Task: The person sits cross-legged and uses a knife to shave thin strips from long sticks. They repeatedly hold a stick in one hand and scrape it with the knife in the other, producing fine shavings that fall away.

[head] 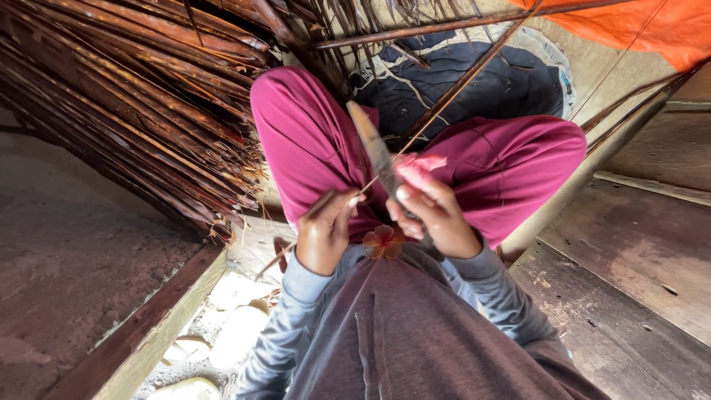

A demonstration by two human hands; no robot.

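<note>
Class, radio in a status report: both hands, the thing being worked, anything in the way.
Left hand pinching thin leaf rib. Right hand gripping knife, blade against rib. Dried leaf pile alongside left; nothing blocking the hands.

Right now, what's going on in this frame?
A person sits cross-legged in magenta trousers on a wooden floor. The right hand grips a knife, blade pointing away from the body. The left hand pinches a thin leaf rib that runs up across the lap and meets the blade. A pile of dried palm leaves lies beside the left knee.
</note>
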